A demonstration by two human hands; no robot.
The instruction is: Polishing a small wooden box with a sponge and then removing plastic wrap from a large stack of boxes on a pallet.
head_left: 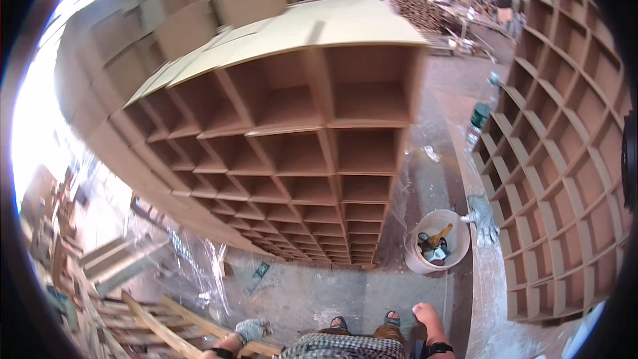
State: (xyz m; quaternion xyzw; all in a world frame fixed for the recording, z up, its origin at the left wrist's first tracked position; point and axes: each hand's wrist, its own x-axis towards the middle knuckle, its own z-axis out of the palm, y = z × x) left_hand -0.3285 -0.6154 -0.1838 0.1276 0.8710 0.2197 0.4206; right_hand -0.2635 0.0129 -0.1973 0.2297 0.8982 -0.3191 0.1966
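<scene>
My left hand (251, 330), in a light grey work glove, hangs low with its fingers loosely stretched and nothing in them. Bare and foreshortened, my right hand (425, 312) is held out low on the other side; its fingers do not show clearly. Both hands are apart from the tall brown board shelving unit (325, 126), a grid of square open compartments standing in front of me. A white bucket (413, 260) stands beyond my right hand, with a yellow-handled tool (438, 234) and other small items in it. A grey glove (484, 221) lies beside the bucket.
Another compartment grid (565, 159) rises at the right, with a green-topped clear bottle (478, 116) beside it. Loose wooden boards (159, 326) and crumpled clear plastic film (216, 279) lie at the lower left. Stacked timber (419, 12) sits far back.
</scene>
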